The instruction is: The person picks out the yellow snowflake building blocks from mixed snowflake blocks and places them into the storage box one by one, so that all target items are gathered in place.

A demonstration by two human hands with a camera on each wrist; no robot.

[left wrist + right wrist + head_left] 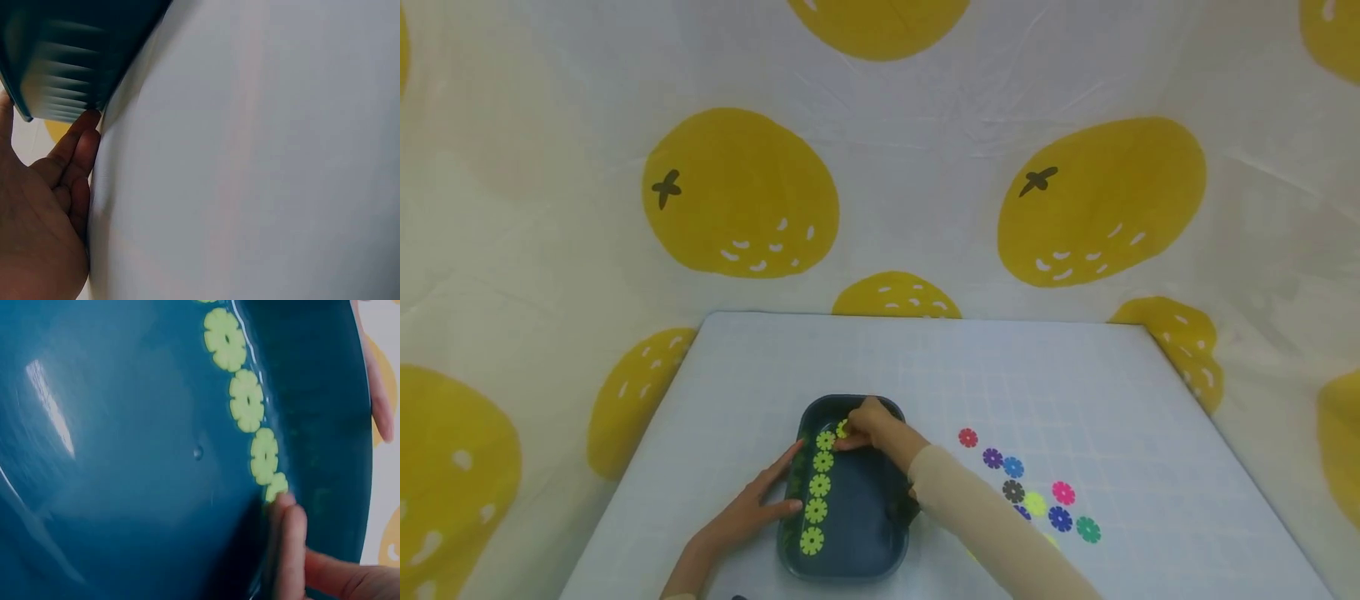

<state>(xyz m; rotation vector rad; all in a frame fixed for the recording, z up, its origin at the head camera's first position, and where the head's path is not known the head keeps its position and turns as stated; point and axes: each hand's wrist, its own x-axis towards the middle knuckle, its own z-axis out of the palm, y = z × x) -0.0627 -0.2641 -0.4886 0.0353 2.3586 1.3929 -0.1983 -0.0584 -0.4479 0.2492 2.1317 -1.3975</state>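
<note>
A dark teal tray (857, 517) lies on the table, with several yellow-green flower-shaped discs (820, 485) in a row along its left side. My right hand (874, 427) reaches into the far end of the tray and pinches another yellow-green flower disc (842, 428), partly covered by the fingers. In the right wrist view, its fingertips (291, 534) are close to the end of the row (265, 456). My left hand (748, 504) rests against the tray's left side, thumb and fingers spread; in the left wrist view its fingers (80, 140) touch the ribbed outer wall (69, 69).
Loose flower discs in red (967, 437), purple (992, 458), blue (1012, 467), black, pink (1063, 493), yellow and green (1087, 529) are scattered on the white table (1150, 467) right of the tray. My right forearm partly covers some. A fruit-patterned cloth (917, 167) hangs behind.
</note>
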